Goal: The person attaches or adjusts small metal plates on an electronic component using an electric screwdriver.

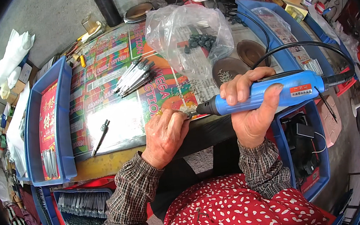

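My right hand (253,120) is wrapped round a blue electric screwdriver (285,88) with a black nose and cord. It lies level, its nose pointing left. Closed in a pinch, my left hand (164,134) is at the screwdriver's tip, over the table's front edge. What its fingers hold is mostly hidden. Just beyond the tip, small metal screws (182,90) lie scattered on the colourful printed tabletop (103,94). Farther back is a bundle of slim white-and-black parts (134,78). A single black slim part (100,138) lies left of my left hand.
A clear plastic bag (160,31) holds dark small pieces (201,41). Beside it stand a bowl of screws (225,71) and a brown bowl (252,51). Blue trays flank the table, left (66,124) and right (244,11). Lower left, a bin holds packed slim parts (84,204).
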A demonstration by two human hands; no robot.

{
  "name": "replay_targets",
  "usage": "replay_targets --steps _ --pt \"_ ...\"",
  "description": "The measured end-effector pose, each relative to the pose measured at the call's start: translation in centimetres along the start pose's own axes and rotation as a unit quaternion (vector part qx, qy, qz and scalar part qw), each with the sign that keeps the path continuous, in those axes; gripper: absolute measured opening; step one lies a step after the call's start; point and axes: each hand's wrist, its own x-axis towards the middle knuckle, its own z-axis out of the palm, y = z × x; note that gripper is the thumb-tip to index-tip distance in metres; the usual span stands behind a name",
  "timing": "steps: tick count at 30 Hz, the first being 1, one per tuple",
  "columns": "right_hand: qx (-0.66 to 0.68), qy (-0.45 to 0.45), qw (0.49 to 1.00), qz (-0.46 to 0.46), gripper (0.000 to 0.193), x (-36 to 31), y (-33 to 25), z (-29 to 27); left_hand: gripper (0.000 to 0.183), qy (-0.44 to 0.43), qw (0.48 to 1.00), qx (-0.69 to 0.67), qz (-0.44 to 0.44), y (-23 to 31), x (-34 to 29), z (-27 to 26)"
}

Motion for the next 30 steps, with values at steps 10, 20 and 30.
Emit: replay_targets --steps 10,20,30 --pt "0.006 -0.013 1.0 0.001 0.047 -0.06 0.07 -0.3 0.037 -0.005 1.0 0.02 -0.003 0.25 0.27 -0.13" --pt "0.001 -0.01 1.0 0.017 0.046 -0.2 0.31 -0.42 0.033 0.001 1.0 0.012 0.012 0.1 0.39 0.0" --pt "-0.004 0.006 1.0 -0.001 0.044 0.02 -0.07 -0.64 0.03 0.003 1.0 0.024 0.011 0.14 0.47 0.01"
